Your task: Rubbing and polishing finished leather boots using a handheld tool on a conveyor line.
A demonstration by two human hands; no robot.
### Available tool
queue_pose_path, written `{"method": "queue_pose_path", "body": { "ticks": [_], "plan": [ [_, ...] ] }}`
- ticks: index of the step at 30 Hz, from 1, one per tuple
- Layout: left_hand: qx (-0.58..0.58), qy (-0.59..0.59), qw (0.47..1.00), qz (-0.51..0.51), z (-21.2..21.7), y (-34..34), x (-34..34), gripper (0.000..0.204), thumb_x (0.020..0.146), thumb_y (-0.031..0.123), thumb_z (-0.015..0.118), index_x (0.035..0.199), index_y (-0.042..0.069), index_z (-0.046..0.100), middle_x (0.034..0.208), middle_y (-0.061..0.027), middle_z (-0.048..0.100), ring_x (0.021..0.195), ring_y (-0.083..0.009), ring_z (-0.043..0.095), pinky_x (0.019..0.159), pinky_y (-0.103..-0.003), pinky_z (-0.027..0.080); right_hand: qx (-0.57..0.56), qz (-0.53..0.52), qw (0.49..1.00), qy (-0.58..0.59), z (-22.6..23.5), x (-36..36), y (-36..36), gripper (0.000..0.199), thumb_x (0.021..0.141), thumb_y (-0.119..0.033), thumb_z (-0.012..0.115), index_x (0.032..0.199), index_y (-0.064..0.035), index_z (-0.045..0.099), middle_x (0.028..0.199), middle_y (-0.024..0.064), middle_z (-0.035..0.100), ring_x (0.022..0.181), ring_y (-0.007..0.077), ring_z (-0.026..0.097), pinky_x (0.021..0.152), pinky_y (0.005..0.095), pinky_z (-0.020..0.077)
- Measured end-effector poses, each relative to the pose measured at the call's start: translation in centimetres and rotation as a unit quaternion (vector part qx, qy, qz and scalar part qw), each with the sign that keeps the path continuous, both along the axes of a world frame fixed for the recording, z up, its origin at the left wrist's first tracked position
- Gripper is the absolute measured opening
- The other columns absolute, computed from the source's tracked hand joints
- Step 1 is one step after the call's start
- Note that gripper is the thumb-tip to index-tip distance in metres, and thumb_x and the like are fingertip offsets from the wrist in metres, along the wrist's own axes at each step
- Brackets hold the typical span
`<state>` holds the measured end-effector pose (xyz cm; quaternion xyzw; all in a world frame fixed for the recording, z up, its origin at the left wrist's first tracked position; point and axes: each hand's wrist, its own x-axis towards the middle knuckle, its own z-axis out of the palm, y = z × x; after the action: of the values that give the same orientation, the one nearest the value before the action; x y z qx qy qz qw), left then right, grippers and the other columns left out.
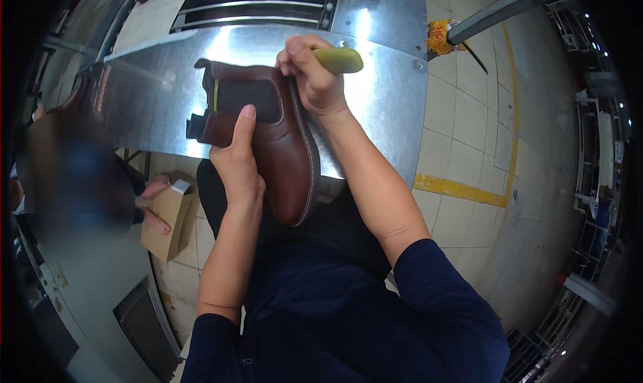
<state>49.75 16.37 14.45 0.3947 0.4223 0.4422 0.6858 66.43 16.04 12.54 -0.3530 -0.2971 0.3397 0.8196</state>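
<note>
A dark brown leather Chelsea boot point(291, 175) lies on its side, its toe pointing toward me and past the table's near edge. Dark elastic fills its side panel, and a pull tab sticks out at the left. My left hand point(236, 156) grips the boot from the left, thumb pressed on the upper beside the elastic. At the heel end, my right hand point(313, 81) is closed around a tool with a rounded green handle point(341, 60). Its fingers are against the sole edge; the tool's working end is hidden by them and the boot.
The boot is over a shiny metal table point(392, 108), with a roller conveyor point(258, 8) beyond. A metal post point(495, 11) with a yellow wrapping stands at the right. On the left are another person's limbs by a cardboard box point(164, 232) and another brown boot point(80, 95).
</note>
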Motion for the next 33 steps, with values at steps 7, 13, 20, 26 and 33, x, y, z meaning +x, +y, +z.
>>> {"method": "queue_pose_path", "body": {
  "ticks": [7,13,20,26,33],
  "plan": [
    [0.022,-0.003,1.000,-0.004,0.4,-1.1,1.2,0.026,0.091,0.011,0.077,0.113,0.000,0.068,0.108,-0.0055,0.070,0.095,-0.0114,0.064,0.087,-0.028,0.050,0.080,-0.021,0.996,-0.027,-0.6,-2.8,-6.8,0.029,0.105,-0.023,0.054,0.083,-0.0041,0.058,0.070,0.0074,0.054,0.066,0.0198,0.049,0.074,0.0405,0.0453],
    [0.096,-0.034,0.994,-0.024,1.3,-1.6,4.7,0.026,0.088,0.008,0.080,0.110,-0.001,0.070,0.104,-0.0037,0.071,0.093,-0.0105,0.065,0.084,-0.026,0.051,0.096,-0.029,0.994,0.051,-2.1,-2.8,-12.8,0.040,0.106,-0.033,0.051,0.078,-0.0073,0.060,0.061,0.0028,0.046,0.062,0.0199,0.047,0.071,0.0412,0.0432],
    [0.256,0.018,0.966,0.019,-1.5,0.2,11.7,0.041,0.084,0.012,0.085,0.119,0.001,0.067,0.110,-0.0061,0.072,0.100,-0.0133,0.065,0.093,-0.028,0.050,0.028,-0.094,0.985,0.138,-3.8,-6.0,-17.1,0.034,0.104,-0.031,0.053,0.081,-0.0074,0.062,0.057,0.0033,0.049,0.056,0.0203,0.051,0.065,0.0397,0.0451],
    [0.319,-0.072,0.930,-0.166,-2.4,4.1,11.1,0.066,0.102,0.063,0.050,0.128,0.004,0.061,0.120,-0.0049,0.066,0.114,-0.0158,0.058,0.103,-0.029,0.043,-0.056,-0.146,0.972,0.177,-2.2,-6.0,-21.3,0.027,0.104,-0.029,0.057,0.097,-0.0029,0.059,0.066,0.0057,0.052,0.060,0.0192,0.054,0.066,0.0380,0.0509],
    [0.259,-0.082,0.920,-0.284,-4.5,11.2,11.8,0.078,0.102,0.071,0.035,0.137,0.005,0.057,0.131,-0.0043,0.061,0.124,-0.0167,0.054,0.110,-0.034,0.037,-0.171,-0.138,0.967,0.128,-1.3,-5.4,-21.9,0.026,0.104,-0.024,0.059,0.115,0.0001,0.059,0.080,0.0087,0.060,0.067,0.0201,0.062,0.056,0.0327,0.0514]
  ]
}}
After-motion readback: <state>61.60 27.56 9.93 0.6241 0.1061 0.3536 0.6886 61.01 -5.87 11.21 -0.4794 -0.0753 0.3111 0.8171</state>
